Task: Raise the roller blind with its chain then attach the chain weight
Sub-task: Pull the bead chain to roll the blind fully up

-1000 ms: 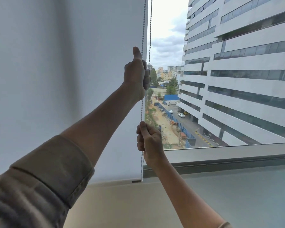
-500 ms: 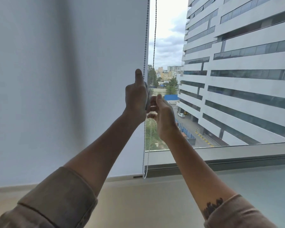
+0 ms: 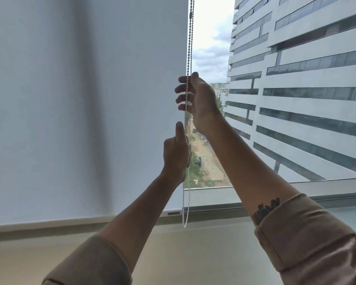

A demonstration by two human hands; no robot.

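blind (image 3: pixel 86 99) was barely up, its bottom edge just off the sill, left hand (image 3: pixel 176 155) gripped the chain (image 3: pixel 190 42) low, right hand (image 3: pixel 197 99) reached above with fingers spread loose around it, no weight anywhere yet.

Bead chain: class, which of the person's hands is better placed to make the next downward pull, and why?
Probably the right hand: it is higher on the bead chain, fingers spread around it, with pulling room below. The left hand grips the chain lower down.

Pale grey blind (image 3: pixel 86 99), silver beaded chain (image 3: pixel 190 38)
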